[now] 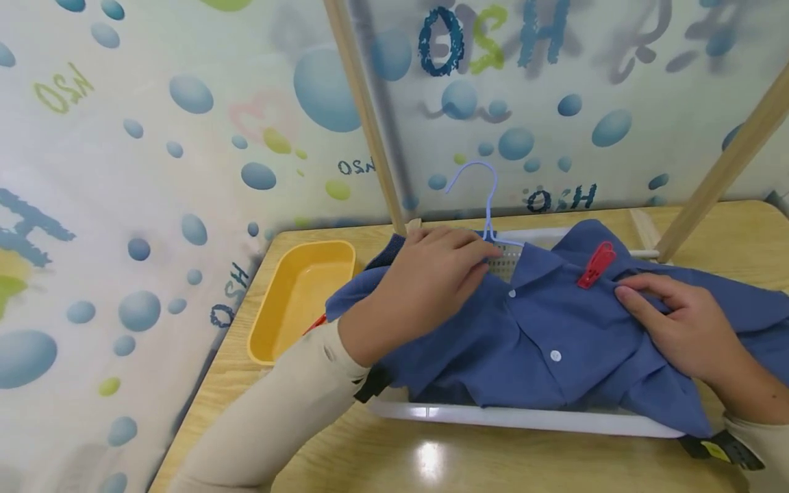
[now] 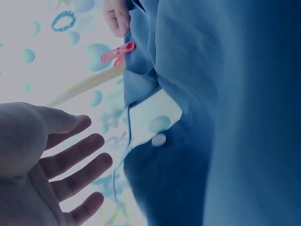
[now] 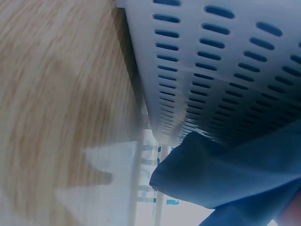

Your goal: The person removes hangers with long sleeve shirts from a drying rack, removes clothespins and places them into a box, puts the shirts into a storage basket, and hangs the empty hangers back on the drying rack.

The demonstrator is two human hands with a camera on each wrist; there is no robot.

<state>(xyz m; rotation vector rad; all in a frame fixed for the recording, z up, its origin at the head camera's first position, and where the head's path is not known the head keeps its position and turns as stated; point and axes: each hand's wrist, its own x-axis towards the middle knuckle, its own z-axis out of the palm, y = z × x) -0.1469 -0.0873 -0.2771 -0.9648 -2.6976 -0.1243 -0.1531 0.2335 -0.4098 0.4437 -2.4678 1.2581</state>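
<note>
A blue shirt (image 1: 487, 363) with white buttons lies over a white perforated basket (image 3: 197, 61). A light purple hanger (image 1: 495, 198) sits inside its neck, the hook standing up above the collar. At the shoulder on the right, a red clothespin (image 1: 598, 265) is clipped to the cloth. My right hand (image 1: 690, 322) pinches the shirt just beside that clothespin, thumb and forefinger together. Over the other shoulder, near the collar, is my left hand (image 1: 425, 281). The left wrist view shows its fingers (image 2: 77, 176) loosely spread, with nothing held between them.
A yellow tray (image 1: 265, 329) stands on the wooden table (image 1: 345, 452) to the left, a red piece showing near its right edge. Two wooden poles (image 1: 370, 116) rise behind the basket, one on each side. A wall with printed bubbles (image 1: 191, 94) closes off the back and left.
</note>
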